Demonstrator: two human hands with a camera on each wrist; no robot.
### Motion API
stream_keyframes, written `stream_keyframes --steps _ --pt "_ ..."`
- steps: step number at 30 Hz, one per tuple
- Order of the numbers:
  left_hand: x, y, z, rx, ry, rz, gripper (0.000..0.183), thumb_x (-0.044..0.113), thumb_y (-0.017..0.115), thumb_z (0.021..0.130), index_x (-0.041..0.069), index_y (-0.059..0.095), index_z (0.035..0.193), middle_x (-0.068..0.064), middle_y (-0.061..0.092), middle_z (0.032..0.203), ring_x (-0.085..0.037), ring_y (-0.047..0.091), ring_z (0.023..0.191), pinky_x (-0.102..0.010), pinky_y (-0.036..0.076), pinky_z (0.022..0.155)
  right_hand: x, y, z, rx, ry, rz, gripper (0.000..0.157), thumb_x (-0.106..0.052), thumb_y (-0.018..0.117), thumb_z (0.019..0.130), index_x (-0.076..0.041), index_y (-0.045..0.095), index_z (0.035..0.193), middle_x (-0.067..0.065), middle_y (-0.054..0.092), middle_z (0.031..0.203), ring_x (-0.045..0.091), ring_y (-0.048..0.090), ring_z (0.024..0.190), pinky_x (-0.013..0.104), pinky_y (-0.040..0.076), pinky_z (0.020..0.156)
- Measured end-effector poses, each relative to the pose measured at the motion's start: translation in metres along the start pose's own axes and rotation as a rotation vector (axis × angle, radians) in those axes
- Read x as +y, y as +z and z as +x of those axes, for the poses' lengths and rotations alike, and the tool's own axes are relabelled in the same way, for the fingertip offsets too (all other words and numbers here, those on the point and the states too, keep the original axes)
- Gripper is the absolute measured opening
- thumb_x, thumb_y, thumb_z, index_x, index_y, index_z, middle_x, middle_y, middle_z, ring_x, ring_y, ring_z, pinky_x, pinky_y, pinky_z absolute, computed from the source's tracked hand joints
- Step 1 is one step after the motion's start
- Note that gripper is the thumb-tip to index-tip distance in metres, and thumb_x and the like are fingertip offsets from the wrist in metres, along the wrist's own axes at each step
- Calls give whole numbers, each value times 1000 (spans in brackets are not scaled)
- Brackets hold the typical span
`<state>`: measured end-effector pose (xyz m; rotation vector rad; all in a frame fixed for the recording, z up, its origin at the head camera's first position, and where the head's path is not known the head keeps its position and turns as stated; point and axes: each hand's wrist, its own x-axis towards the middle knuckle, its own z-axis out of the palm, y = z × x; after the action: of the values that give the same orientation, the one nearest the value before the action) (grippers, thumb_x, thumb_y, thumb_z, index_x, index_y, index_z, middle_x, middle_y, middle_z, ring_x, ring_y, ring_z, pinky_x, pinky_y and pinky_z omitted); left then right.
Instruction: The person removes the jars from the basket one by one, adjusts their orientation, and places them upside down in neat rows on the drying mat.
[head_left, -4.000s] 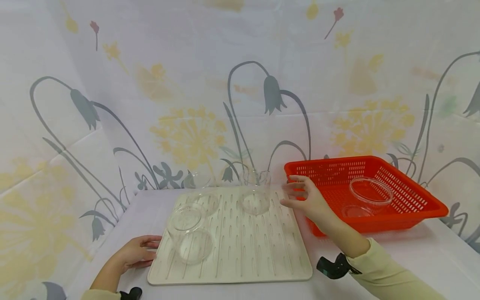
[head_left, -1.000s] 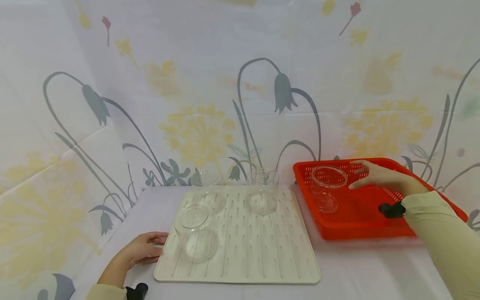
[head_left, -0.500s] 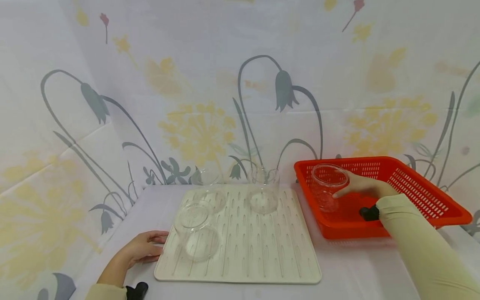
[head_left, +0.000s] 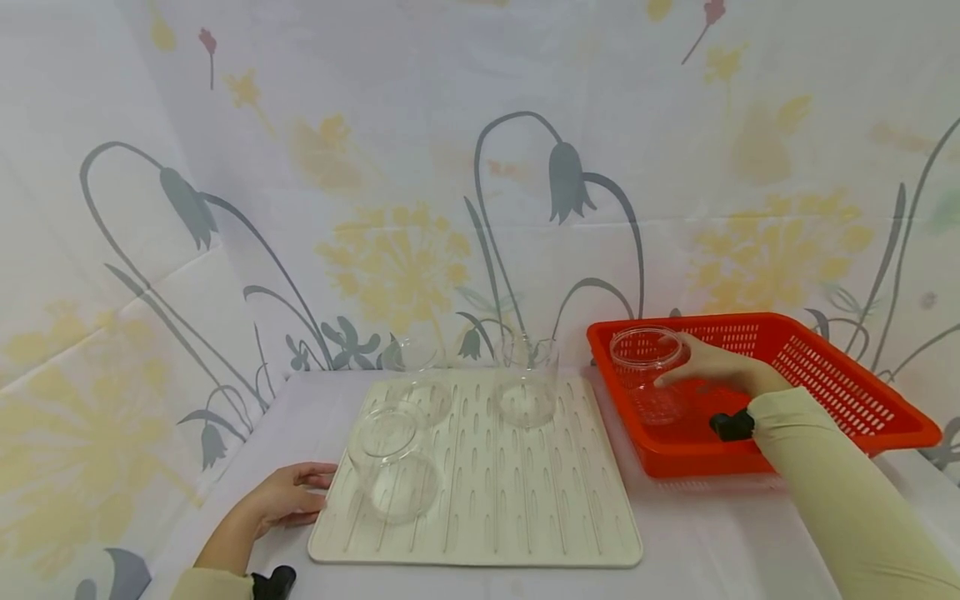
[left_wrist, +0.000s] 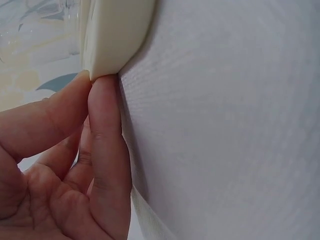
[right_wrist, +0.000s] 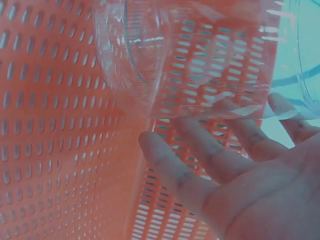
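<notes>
My right hand [head_left: 705,367] holds a clear jar [head_left: 647,367] in the left part of the red basket [head_left: 795,467], thumb on its near side and fingers behind it. The right wrist view shows the fingers along the side of the clear jar [right_wrist: 200,65]. The jar leans slightly to the left. With thumb and fingertips my left hand [head_left: 288,496] pinches the left edge of a cream ribbed drying mat [head_left: 540,500], seen close as the mat's edge [left_wrist: 117,40]. One clear jar [head_left: 393,467] stands at the mat's front left.
Two more clear jars stand at the back of the mat, a left jar [head_left: 416,383] and a right jar [head_left: 527,379]. A white cloth [head_left: 712,533] covers the table. Behind hangs a flower-printed curtain [head_left: 420,100].
My right hand has gone from beside the mat into the basket, then round the jar, which now tips slightly left. The jar stands farther left in the basket. My left hand stays at the mat.
</notes>
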<state>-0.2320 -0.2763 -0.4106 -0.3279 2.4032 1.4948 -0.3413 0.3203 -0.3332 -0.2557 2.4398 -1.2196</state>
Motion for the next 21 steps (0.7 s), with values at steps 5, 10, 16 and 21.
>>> stream_keyframes --steps 5,10,16,21 --pt "0 0 0 -18 20 -4 55 -11 65 78 -9 46 129 -15 53 108 -19 58 78 -32 53 67 -8 1 -8 16 -17 13 91 -29 69 84 2 6 142 29 17 140 46 30 121 56 41 88" --pt "-1 0 -1 -28 35 -9 55 -12 64 77 -11 45 129 -14 55 107 -19 59 78 -32 53 66 -16 -1 -15 39 -59 28 92 -28 67 86 0 2 144 28 17 142 45 32 121 55 43 86" --pt "-2 0 -3 -25 42 -12 55 -12 63 78 -11 44 129 -14 56 107 -19 59 77 -32 53 66 -24 -6 -22 75 -101 29 95 -27 67 85 -6 -2 147 25 22 140 44 35 119 55 43 88" --pt "-2 0 -4 -16 42 -13 55 -12 64 78 -11 45 129 -14 56 107 -22 59 81 -32 53 66 -33 -6 -31 105 -130 -17 94 -28 69 83 -3 4 146 24 24 139 42 35 118 54 44 87"
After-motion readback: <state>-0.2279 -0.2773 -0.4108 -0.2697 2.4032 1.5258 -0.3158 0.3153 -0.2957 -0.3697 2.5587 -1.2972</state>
